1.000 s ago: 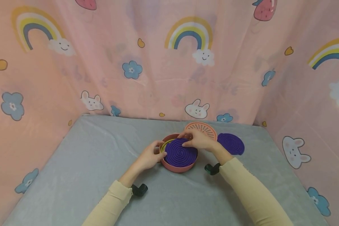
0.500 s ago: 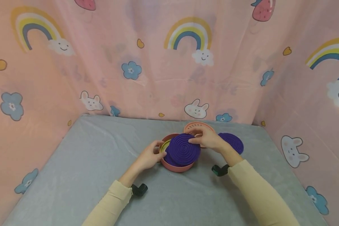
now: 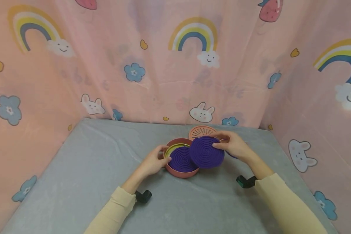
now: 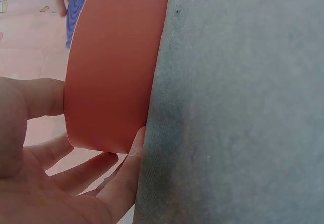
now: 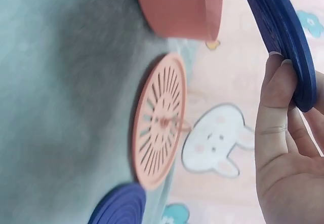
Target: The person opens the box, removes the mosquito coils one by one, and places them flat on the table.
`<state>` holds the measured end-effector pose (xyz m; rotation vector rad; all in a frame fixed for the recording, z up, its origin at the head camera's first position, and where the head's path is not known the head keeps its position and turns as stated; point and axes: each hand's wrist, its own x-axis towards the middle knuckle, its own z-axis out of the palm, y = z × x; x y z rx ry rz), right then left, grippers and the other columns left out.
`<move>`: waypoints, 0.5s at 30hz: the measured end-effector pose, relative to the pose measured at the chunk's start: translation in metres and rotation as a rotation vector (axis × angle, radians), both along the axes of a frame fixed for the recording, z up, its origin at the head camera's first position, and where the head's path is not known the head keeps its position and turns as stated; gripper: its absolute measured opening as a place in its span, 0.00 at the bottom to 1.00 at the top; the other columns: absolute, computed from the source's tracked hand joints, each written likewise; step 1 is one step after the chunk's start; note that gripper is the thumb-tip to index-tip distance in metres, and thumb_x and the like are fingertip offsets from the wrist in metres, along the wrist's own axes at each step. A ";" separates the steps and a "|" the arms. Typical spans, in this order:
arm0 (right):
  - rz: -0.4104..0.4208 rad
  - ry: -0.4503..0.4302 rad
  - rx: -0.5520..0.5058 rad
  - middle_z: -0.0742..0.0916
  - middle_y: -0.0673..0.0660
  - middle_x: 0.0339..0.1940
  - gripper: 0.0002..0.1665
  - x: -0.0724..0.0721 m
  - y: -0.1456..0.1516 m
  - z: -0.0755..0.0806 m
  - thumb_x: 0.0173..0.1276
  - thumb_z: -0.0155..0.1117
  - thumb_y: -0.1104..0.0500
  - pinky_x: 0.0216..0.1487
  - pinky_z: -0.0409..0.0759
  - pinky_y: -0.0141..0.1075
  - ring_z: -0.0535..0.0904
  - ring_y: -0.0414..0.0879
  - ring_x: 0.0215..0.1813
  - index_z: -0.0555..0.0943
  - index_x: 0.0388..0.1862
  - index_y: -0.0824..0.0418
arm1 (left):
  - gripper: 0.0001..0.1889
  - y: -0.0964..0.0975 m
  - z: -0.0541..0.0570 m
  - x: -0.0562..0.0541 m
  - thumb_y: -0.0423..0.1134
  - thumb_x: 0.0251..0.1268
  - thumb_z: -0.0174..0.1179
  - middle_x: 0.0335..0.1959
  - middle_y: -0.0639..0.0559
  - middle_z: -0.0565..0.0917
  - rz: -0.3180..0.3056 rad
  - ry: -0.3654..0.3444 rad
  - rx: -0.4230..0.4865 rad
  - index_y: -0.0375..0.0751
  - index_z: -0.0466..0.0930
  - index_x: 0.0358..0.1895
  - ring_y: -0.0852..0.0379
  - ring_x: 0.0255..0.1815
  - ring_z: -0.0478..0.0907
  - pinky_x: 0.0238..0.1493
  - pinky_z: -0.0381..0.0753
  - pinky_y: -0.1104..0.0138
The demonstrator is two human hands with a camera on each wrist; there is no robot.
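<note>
Over the last second, the right hand (image 3: pixel 234 146) has lifted a purple coiled disc (image 3: pixel 206 152) up out of the pink container (image 3: pixel 182 175) and carried it rightward. The disc now hangs tilted below and left of that hand, pinched at its edge between thumb and fingers, which are nearly closed. This seems to part it from what is left inside: another purple disc (image 3: pixel 182 160), now largely uncovered, and a yellow piece (image 3: pixel 171 150) beside it, nearest the left hand.

The left hand (image 3: pixel 154 162) has stayed put, thumb and fingers moderately spread and curved round the container's left wall, apparently steadying it.

Just beyond the right hand lies a peach slotted lid (image 3: pixel 202 130); below that hand, on the cloth, a third purple disc (image 5: pixel 122 207) is now mostly hidden from the head view.

The counter (image 3: pixel 76 178) under both hands wears a grey cloth, slightly creased. Beyond and on either side of the hands hangs a pink curtain (image 3: pixel 155 97) printed with rainbows, rabbits, flowers and strawberries.
</note>
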<state>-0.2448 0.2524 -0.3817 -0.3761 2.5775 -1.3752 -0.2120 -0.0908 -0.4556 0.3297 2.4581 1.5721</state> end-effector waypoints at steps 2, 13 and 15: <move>-0.021 0.005 -0.008 0.83 0.63 0.59 0.27 0.003 0.009 0.000 0.71 0.70 0.56 0.52 0.82 0.40 0.80 0.58 0.56 0.79 0.66 0.61 | 0.26 0.000 0.000 0.000 0.41 0.72 0.63 0.69 0.39 0.74 -0.002 0.006 -0.006 0.42 0.71 0.70 0.42 0.64 0.78 0.52 0.84 0.54; -0.124 0.024 -0.048 0.81 0.67 0.60 0.30 0.029 0.055 -0.001 0.73 0.68 0.55 0.47 0.83 0.33 0.82 0.48 0.54 0.75 0.69 0.64 | 0.26 0.001 -0.001 -0.001 0.41 0.72 0.64 0.69 0.40 0.74 0.005 -0.005 -0.011 0.43 0.71 0.70 0.42 0.64 0.77 0.52 0.84 0.54; -0.140 0.046 -0.033 0.79 0.66 0.62 0.31 0.033 0.065 -0.002 0.74 0.67 0.54 0.48 0.81 0.30 0.79 0.44 0.56 0.74 0.70 0.64 | 0.26 0.002 -0.001 0.000 0.41 0.72 0.64 0.69 0.39 0.74 0.006 -0.009 -0.010 0.43 0.71 0.70 0.42 0.64 0.77 0.52 0.84 0.54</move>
